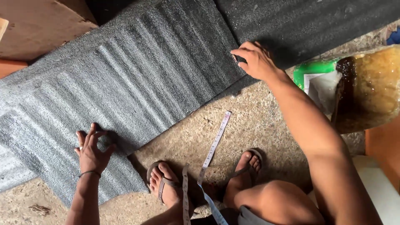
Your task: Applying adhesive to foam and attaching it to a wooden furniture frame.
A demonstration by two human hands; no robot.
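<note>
A long grey ribbed mat (137, 79) lies across the concrete floor in the head view. My left hand (91, 152) rests on its near left part with fingers bent and apart, fingertips touching the surface. My right hand (254, 60) reaches to the mat's far right edge and pinches that edge where it meets a darker mat (300, 23). A measuring tape (212, 150) hangs from my lap and trails over the floor between my sandalled feet (166, 183).
A green-labelled plastic bag (318, 81) and an amber translucent container (368, 87) sit at the right. A brown board (37, 25) lies at the top left. Orange and white objects (385, 166) stand by my right arm.
</note>
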